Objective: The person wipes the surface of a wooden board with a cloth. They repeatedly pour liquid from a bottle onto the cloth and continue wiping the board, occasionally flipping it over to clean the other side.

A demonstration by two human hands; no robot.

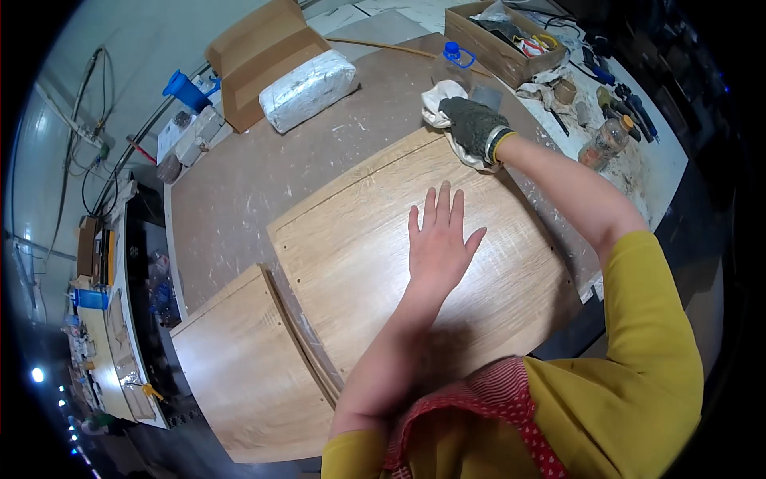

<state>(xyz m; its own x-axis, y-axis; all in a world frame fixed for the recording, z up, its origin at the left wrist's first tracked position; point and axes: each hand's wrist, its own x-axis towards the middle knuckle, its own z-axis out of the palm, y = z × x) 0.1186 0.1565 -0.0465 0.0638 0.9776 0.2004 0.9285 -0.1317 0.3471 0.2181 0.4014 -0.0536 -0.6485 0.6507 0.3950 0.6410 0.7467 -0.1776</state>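
1. Here's the left hand, bare, palm down on the larger wood-grain panel, fingers spread apart and holding nothing.
2. Over at the far right corner, the gloved right hand is on a white cloth; whether its fingers clamp the cloth or just press it, I can't tell.
3. The larger panel lies flat on the brown worktable, right of the smaller panel.
4. Handling, as I judge it: stiff, fairly heavy for one hand, its smooth face a little slippery, its corners likely to chip.
5. Best hold? Two opposite edges, palms underneath, clear of the corners.
6. The cloth looks soft and light; bunched in the palm, it should grip easily.
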